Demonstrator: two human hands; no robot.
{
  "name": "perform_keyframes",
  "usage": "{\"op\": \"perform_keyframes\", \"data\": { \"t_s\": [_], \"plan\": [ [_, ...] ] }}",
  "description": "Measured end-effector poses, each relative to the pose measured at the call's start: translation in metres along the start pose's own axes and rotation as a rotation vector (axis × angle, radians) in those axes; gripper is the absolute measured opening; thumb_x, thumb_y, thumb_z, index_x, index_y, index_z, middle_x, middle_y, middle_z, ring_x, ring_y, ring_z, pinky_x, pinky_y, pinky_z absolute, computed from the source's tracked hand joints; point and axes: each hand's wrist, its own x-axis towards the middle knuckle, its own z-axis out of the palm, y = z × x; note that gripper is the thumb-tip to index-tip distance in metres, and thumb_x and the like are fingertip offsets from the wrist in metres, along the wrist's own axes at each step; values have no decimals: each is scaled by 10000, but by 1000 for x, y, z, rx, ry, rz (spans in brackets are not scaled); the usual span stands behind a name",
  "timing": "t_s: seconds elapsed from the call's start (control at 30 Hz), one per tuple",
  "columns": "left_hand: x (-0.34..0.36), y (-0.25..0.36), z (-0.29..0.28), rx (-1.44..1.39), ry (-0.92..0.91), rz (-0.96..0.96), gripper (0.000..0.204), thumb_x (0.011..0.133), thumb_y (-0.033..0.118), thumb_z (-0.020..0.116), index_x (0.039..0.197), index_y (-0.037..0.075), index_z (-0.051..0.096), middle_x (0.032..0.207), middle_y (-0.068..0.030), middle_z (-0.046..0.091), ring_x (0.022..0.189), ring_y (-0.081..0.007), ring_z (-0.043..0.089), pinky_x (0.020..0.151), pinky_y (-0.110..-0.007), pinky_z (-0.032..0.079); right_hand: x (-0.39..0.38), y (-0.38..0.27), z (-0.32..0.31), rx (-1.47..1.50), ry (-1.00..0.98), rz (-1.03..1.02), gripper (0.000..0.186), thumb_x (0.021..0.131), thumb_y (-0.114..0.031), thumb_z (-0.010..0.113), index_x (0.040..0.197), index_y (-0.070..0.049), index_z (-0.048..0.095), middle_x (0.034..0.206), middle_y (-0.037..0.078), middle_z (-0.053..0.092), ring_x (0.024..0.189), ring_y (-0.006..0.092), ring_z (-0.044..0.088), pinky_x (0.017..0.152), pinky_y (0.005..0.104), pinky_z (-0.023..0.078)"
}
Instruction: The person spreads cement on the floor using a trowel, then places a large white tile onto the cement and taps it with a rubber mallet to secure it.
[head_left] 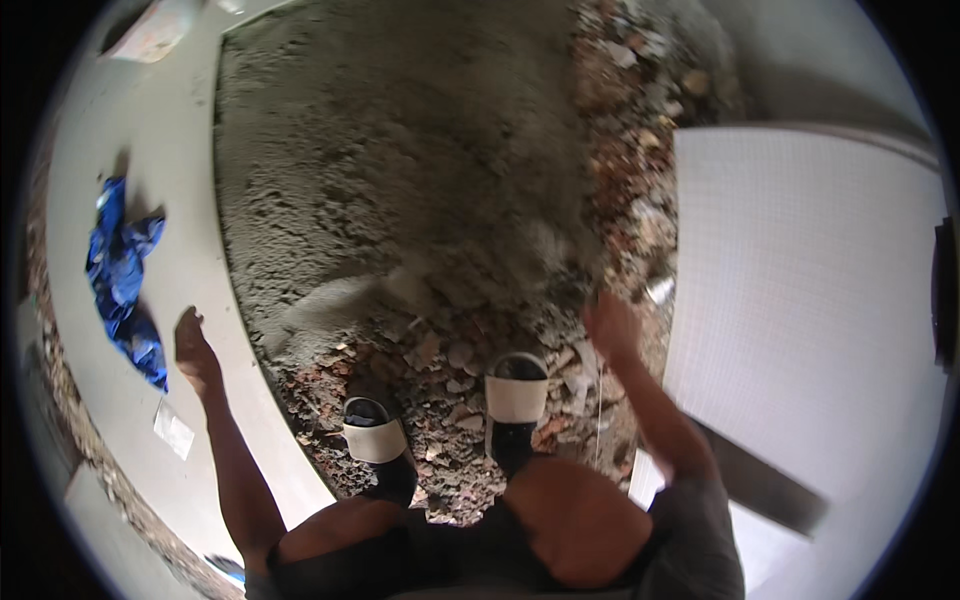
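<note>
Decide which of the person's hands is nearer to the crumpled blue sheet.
Left. The left hand is just right of the crumpled blue sheet, with a small gap between; the right hand is much farther off, to the right of both sandals.

two hands (197, 358) (613, 328), two sandals (517, 398) (376, 440), one mortar bed (400, 150), one blue sheet (122, 270)

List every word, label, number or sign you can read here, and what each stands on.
No readable text in this view.
Crumpled blue wrapping: pale marks, too blurred to read.
Small pale packet: faint marks, too small to read.
Whitish container, upper left: coloured smudges, no legible lettering.
</note>
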Motion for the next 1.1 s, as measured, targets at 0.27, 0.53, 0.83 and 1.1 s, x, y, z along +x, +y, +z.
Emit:
{"op": "perform_keyframes", "data": {
  "t_s": [0.27, 0.53, 0.83, 1.1],
  "plan": [
    [-71, 4, -74, 549, -32, -69, 256, 917, 238, 585, 1055, 23, 605, 1051, -149, 622, 1003, -316, 594, 861, -396, 476, -19, 13, -10, 212, 288, -110, 303, 823, -324, 612, 947, -58, 537, 758, 184, 611, 698, 416, 594, 637, 506, 472],
    [4, -78, 19, 812, 173, -195, 512, 945, 417, 454, 1349, 104, 433, 1394, -120, 435, 1313, -318, 367, 1056, -497, 283, 43, -36, -126, -22, 270, -155, 321, 830, -272, 564, 1039, -30, 527, 906, 223, 644, 872, 419, 619, 763, 507, 487],
    [22, -92, 26, 819, 95, -240, 643, 948, 550, 342, 1471, 182, 278, 1538, -46, 242, 1421, -281, 189, 1108, -518, 159, -12, -73, -13, 210, 386, 177, 394, 792, -299, 618, 1030, -4, 511, 882, 263, 639, 871, 433, 623, 749, 539, 475],
    [54, -96, 19, 863, 18, -179, 669, 945, 564, 333, 1490, 192, 224, 1549, -48, 207, 1428, -265, 163, 1104, -530, 155, -115, -167, 24, 167, 56, 184, 308, 849, -285, 567, 1008, -26, 516, 974, 215, 642, 851, 418, 627, 768, 519, 486]
  ]
}}
